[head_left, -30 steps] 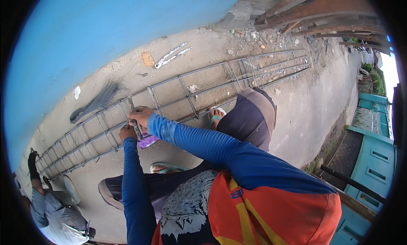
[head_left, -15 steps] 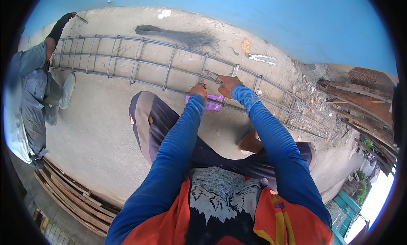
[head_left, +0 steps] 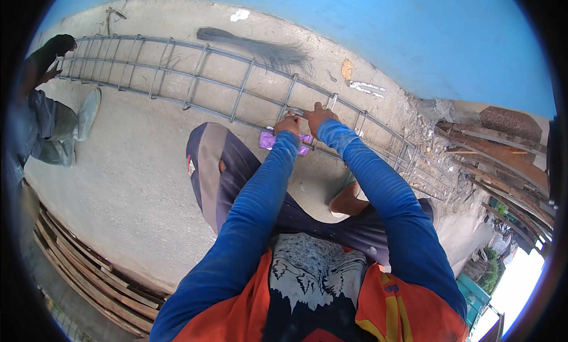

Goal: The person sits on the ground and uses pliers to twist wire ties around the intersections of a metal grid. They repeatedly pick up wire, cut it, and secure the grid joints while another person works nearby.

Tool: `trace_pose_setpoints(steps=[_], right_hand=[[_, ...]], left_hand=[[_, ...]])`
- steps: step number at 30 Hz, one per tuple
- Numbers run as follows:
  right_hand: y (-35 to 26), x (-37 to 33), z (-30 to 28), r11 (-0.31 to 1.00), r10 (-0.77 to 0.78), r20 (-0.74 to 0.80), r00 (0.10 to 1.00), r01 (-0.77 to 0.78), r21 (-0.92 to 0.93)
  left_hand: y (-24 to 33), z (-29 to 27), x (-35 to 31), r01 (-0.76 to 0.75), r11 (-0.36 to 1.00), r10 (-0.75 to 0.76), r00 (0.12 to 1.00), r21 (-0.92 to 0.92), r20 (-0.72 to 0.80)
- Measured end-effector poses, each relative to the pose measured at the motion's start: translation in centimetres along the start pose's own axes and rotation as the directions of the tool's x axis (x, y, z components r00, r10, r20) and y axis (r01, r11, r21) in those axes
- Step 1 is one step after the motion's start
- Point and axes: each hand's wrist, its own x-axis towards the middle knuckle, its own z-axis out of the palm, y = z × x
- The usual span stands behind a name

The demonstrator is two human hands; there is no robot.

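Observation:
A long rebar cage point(head_left: 236, 96) of steel bars and square stirrups lies across the floor in front of me. My right hand point(head_left: 321, 116) is closed around a pair of metal pliers point(head_left: 333, 101), whose pale handle sticks up past my fingers. Close beside it, my left hand point(head_left: 288, 124) is pinched at the cage's near bars, almost touching the pliers' head. What its fingers grip is too small to make out. Partly under the cage, below my hands, lies a purple packet point(head_left: 267, 140).
A bundle of thin tie wire point(head_left: 254, 46) and a white-handled tool point(head_left: 367, 88) lie beyond the cage. Another person's hand point(head_left: 65, 44) is at its far left end. Planks are stacked at right point(head_left: 503, 147) and lower left point(head_left: 100, 277). A blue wall point(head_left: 414, 34) runs behind.
My hands have come closer together at the same joint. The other person's arm has lowered to the cage end, and the tool they held now lies on the floor. The view has shifted slightly.

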Motion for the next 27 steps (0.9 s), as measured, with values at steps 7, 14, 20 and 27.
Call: trace_pose_setpoints(steps=[7,14,20,27], right_hand=[[-0.9,-0.8,3.6,0.945,0.054,-0.144,0.988,-0.004,0.328],[-0.6,-1.7,5.1,0.705,0.266,-0.128,0.955,-0.102,0.701],[0.3,-4.5,6.9,0.985,0.103,-0.505,0.857,-0.017,0.171],[1.9,-2.4,7.9,0.339,0.161,0.111,0.981,-0.161,0.927]], left_hand=[[3.5,1.7,-1.8,0.312,0.588,-0.383,0.92,-0.746,0.083],[6.5,2.3,-1.4,0.436,0.538,-0.354,0.894,-0.721,0.276],[7.6,3.0,-1.8,0.409,0.595,-0.466,0.877,-0.692,0.117],[7.3,2.8,-2.6,0.434,0.389,-0.414,0.87,-0.813,0.266]])
